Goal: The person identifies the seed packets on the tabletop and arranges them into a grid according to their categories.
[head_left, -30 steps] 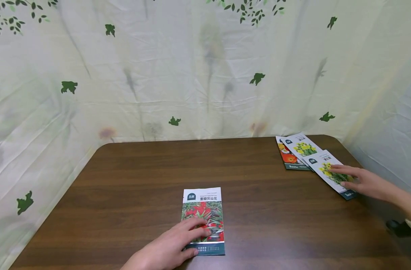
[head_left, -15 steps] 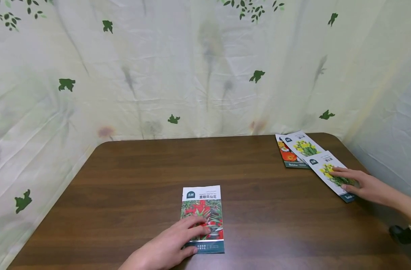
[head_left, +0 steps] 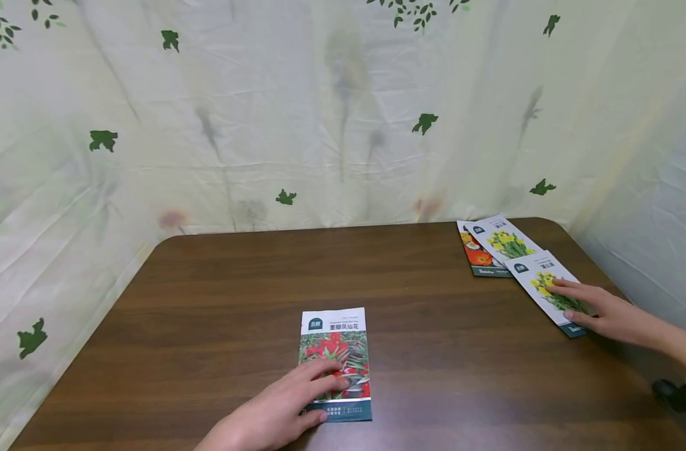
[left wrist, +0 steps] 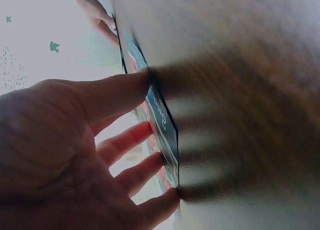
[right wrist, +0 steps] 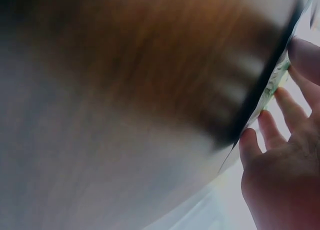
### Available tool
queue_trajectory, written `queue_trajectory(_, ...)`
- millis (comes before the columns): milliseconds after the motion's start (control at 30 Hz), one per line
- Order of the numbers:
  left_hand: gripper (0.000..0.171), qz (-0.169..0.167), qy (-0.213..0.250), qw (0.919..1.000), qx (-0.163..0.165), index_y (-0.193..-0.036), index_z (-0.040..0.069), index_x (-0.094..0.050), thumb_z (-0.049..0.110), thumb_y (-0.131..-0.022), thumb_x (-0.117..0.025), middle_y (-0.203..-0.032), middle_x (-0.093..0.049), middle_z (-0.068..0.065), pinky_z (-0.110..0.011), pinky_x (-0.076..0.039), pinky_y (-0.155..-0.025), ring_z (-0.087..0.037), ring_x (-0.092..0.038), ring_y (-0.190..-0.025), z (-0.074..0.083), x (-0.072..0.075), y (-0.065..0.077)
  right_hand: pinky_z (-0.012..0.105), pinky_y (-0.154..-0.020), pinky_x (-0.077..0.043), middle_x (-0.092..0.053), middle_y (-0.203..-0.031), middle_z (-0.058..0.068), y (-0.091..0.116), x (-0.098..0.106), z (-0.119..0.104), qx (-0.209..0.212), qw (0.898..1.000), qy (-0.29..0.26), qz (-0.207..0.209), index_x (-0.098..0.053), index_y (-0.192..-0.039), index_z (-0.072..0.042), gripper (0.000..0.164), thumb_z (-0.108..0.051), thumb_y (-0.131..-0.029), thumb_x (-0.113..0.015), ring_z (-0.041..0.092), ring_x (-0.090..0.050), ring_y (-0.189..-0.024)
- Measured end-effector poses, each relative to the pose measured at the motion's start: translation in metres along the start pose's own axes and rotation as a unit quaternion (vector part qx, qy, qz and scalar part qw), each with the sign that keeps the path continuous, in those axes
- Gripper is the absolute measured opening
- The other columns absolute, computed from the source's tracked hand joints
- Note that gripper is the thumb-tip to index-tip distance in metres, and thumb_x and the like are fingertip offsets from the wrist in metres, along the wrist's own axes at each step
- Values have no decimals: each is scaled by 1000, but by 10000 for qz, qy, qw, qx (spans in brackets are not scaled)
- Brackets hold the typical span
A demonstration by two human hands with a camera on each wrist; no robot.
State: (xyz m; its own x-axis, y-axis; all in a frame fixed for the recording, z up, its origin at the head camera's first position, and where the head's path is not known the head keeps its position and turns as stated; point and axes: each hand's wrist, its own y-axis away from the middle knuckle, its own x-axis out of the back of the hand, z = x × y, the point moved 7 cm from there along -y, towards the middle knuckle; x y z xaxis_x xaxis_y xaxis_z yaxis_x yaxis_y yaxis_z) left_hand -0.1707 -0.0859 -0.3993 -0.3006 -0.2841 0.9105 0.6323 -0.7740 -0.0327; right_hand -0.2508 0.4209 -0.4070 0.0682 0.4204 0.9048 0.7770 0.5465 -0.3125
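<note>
On the near middle of the table lies a seed packet (head_left: 348, 351) with red flowers printed on it. My left hand (head_left: 280, 401) rests on its lower left part, fingers spread and fingertips on the paper; the left wrist view shows the thumb (left wrist: 117, 92) at its edge. At the far right, my right hand (head_left: 608, 310) touches the front yellow-flower seed packet (head_left: 537, 275) with loosely extended fingers. A second yellow-flower packet (head_left: 503, 241) lies partly under that one. Beneath it, an orange-flower packet (head_left: 479, 257) is mostly covered.
The brown wooden table (head_left: 235, 300) has rounded far corners. A pale curtain (head_left: 297, 125) with leaf prints hangs right behind it and along both sides. Something black (head_left: 678, 394) sits by the right wrist.
The front yellow-flower packet has slid slightly nearer and to the right under my right hand, away from the packet behind it. My left hand stays on the red-flower packet; the head view shifts slightly.
</note>
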Motion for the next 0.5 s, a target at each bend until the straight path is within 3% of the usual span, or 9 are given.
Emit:
queue_trajectory(100, 41, -14, 31, 10000, 32, -131, 23, -59, 18, -92, -70, -141, -46, 1, -41, -42, -102, -22, -46, -127, 0, 0, 0, 1, -96, -11, -36, -151, -4, 2, -3, -1, -156, 9997, 166, -57, -52, -142, -14, 65, -4, -83, -75, -15, -15, -132)
queue_trajectory(200, 42, -7, 31, 10000, 26, -131, 23, -59, 17, -92, -70, -142, -46, 1, -41, -42, -102, -22, -45, -127, 0, 0, 0, 1, -96, -7, -46, -142, 22, 4, -7, -3, -382, 9985, 357, -135, -51, -143, -11, 62, -8, -85, -74, 4, -24, -138)
queue_trajectory(367, 41, -14, 39, 10000, 16, -131, 23, -59, 16, -91, -70, -142, -46, 1, -40, -41, -103, -21, -45, -128, 0, 0, 0, 3, -96, -4, -47, -136, 32, 5, -11, -8, -567, 9972, 442, -193, -49, -144, -9, 60, -11, -88, -72, 41, -41, -128)
queue_trajectory(500, 41, -38, 76, 10000, -5, -131, 22, -59, 16, -92, -70, -141, -45, 1, -39, -41, -103, -21, -44, -129, 0, 0, -1, 9, -102, -7, -47, -136, 32, 6, -12, -12, -672, 9966, 432, -193, -48, -144, -10, 59, -11, -89, -71, 50, -43, -121)
